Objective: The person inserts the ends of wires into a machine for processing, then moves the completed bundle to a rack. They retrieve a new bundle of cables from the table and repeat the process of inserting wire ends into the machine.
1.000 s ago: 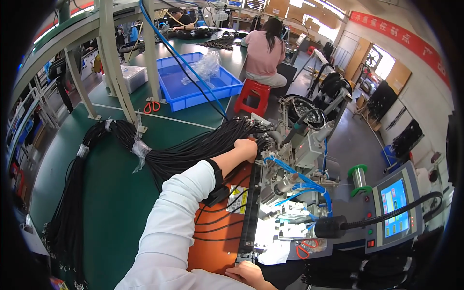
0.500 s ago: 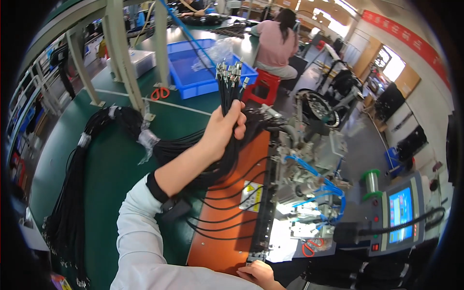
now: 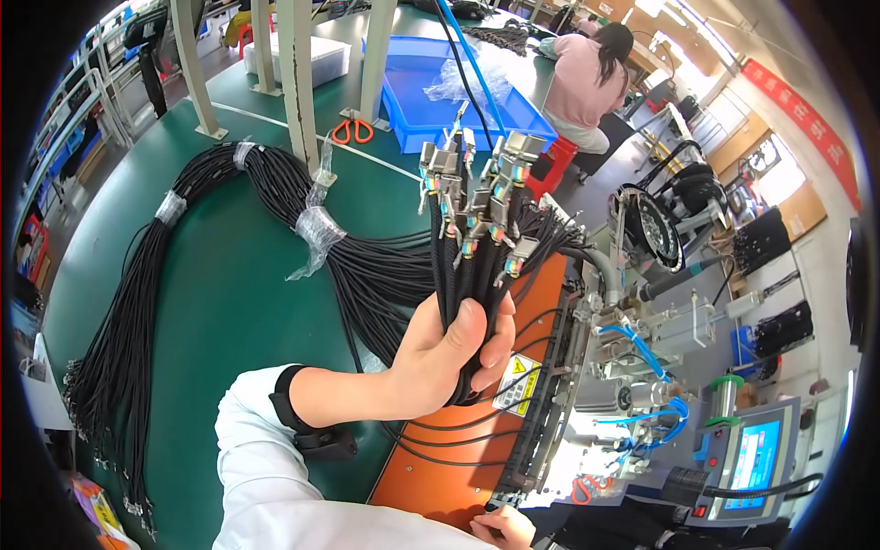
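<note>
My left hand [image 3: 445, 353] is closed round a bundle of black cables [image 3: 469, 266], held upright above the orange plate. Metal connectors with small coloured wires top the cables and point up. At the lower end of the orange plate [image 3: 449, 463] is my right hand [image 3: 504, 527], its fingers curled in beside the machine's black rail [image 3: 532, 440]; what they hold, if anything, is hidden. Several single cables [image 3: 458, 442] run across the plate to the rail. A large bundle of black cables [image 3: 275, 183], tied with clear plastic wrap, curves over the green table [image 3: 229, 302].
A blue tray [image 3: 412, 137] with clear plastic stands behind the cables, near orange-handled scissors [image 3: 353, 131]. To the right are machine parts with blue air hoses [image 3: 646, 353] and a control screen [image 3: 753, 466]. A person in pink [image 3: 587, 78] sits farther back.
My left hand has come closer with the cable bundle, lower in view and slightly right, so the connectors look larger. The view has shifted. My right hand stays by the plate's end, fingers more curled.
</note>
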### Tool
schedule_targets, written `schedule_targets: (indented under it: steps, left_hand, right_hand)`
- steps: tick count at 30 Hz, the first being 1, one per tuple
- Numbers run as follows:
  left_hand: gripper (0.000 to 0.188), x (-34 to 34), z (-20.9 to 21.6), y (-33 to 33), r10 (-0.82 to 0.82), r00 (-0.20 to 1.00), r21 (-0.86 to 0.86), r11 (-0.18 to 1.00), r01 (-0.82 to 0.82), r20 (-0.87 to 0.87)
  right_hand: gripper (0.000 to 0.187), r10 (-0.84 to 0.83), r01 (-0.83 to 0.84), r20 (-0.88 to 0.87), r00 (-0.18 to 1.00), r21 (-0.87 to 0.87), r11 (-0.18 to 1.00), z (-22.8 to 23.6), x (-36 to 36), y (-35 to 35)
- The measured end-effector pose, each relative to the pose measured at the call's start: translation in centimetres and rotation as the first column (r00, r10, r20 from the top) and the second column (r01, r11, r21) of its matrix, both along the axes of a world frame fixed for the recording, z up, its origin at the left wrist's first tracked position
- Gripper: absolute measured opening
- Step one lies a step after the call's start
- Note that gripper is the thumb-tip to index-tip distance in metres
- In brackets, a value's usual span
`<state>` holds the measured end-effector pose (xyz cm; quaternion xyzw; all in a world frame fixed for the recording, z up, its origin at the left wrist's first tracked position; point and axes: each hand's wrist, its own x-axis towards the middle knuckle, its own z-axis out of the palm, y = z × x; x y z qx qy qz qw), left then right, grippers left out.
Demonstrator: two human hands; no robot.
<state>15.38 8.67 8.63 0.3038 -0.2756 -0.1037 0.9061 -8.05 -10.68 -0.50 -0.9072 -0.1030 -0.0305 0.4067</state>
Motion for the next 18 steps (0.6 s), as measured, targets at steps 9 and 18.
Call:
schedule_targets:
  steps: [9, 18]
  left_hand:
    - [0.038, 0.2, -0.6, 0.1, 0.001, 0.998, -0.009, 1.0, -0.001, 0.061]
    - [0.043, -0.6, 0.0, -1.3, 0.214, 0.968, 0.138, 0.963, -0.231, 0.128]
  right_hand:
    - [0.011, -0.061, 0.06, 0.021, 0.998, 0.054, 0.997, 0.5, 0.8, 0.4]
    - [0.009, 0.137, -0.143, -0.119, 0.983, -0.041, 0.989, 0.5, 0.0, -1.2]
